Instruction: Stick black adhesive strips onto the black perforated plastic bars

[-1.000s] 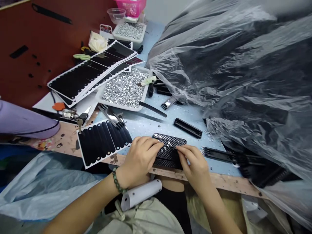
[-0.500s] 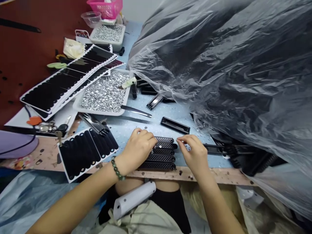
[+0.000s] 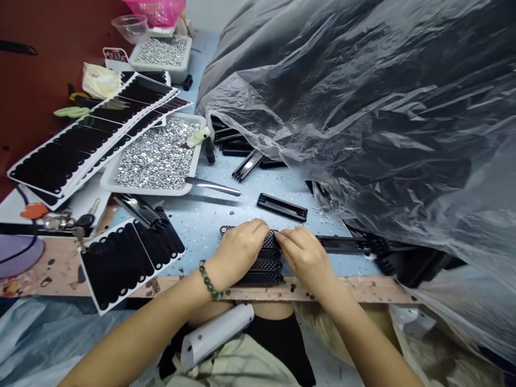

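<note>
Several black, textured bar-shaped pieces (image 3: 266, 265) lie side by side at the table's front edge. My left hand (image 3: 243, 246), with a green bead bracelet at its wrist, lies across their left and middle part. Its fingers are curled together, and whatever is under the fingertips is hidden. My right hand (image 3: 305, 257) is at the right ends of the same pieces, thumb and forefinger pinched against an upper one. I cannot make out whether a small part sits in that pinch. The two hands' fingertips nearly meet.
A white tray (image 3: 105, 181) of small shiny metal rings stands behind on the left, a dark flat strip (image 3: 213, 186) jutting from it. Black sticker sheets (image 3: 121, 255) lie left. A loose black handle-like piece (image 3: 282, 207) lies beyond my hands. Clear plastic sheeting (image 3: 363, 118) covers the right.
The view has shifted, so the table things appear farther left. My right hand, apart from the black pieces half a second ago, has moved left onto their ends. Small rings seen earlier are now covered.
</note>
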Demonstrator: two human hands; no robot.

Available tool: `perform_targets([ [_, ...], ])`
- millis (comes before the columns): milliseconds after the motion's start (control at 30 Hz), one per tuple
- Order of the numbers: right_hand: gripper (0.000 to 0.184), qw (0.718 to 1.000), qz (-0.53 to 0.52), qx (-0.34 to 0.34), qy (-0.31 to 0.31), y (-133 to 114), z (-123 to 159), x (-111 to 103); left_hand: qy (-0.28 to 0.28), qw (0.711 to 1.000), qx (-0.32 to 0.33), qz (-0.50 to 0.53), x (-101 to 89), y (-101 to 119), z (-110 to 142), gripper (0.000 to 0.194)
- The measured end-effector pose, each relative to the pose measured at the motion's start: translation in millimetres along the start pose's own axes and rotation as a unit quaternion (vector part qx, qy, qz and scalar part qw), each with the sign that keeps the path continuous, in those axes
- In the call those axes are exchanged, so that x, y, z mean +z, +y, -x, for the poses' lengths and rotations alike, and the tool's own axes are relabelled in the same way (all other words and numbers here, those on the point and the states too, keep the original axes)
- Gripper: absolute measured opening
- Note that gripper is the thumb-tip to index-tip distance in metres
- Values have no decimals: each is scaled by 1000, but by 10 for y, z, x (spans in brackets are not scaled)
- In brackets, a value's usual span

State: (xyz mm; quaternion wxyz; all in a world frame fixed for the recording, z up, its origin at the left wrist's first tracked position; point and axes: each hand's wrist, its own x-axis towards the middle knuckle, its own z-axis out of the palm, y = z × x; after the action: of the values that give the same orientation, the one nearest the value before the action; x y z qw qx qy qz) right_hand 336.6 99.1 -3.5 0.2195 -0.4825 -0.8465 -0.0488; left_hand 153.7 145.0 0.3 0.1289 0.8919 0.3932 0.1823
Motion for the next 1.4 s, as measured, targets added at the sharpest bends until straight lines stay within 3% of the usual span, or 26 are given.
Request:
perform_targets([
  [233, 23, 999, 44, -26, 7, -27, -63, -38, 3, 1000, -7, 16, -26, -10, 15, 18],
  [367, 21, 1000, 9, 14, -16, -7, -83, -19, 0, 1000, -12, 21, -25, -2, 18, 20],
  [467, 21, 999, 43, 30, -8, -60, -83, 1, 2, 1000, -10, 24, -16, -1, 32, 21],
  [733, 35, 983, 179, -34, -32, -253, -38, -34, 15, 1000, 1, 21, 16, 14, 62, 19],
  [900, 34, 988, 126, -75, -44, -118, -18, -32, 32, 999, 3, 10, 41, 21, 95, 19],
  [1000, 28, 999, 17, -13, -36, 25, -12, -68, 33, 999, -6, 31, 19, 30, 95, 19],
  [1167, 27, 979, -124, 142, 79, 149, 37, -154, 35, 999, 22, 27, -7, 135, -31, 16],
  [1400, 29, 969, -160, 166, 88, 42, 228, -109, 32, 988, 140, -49, 96, 237, -28, 11],
])
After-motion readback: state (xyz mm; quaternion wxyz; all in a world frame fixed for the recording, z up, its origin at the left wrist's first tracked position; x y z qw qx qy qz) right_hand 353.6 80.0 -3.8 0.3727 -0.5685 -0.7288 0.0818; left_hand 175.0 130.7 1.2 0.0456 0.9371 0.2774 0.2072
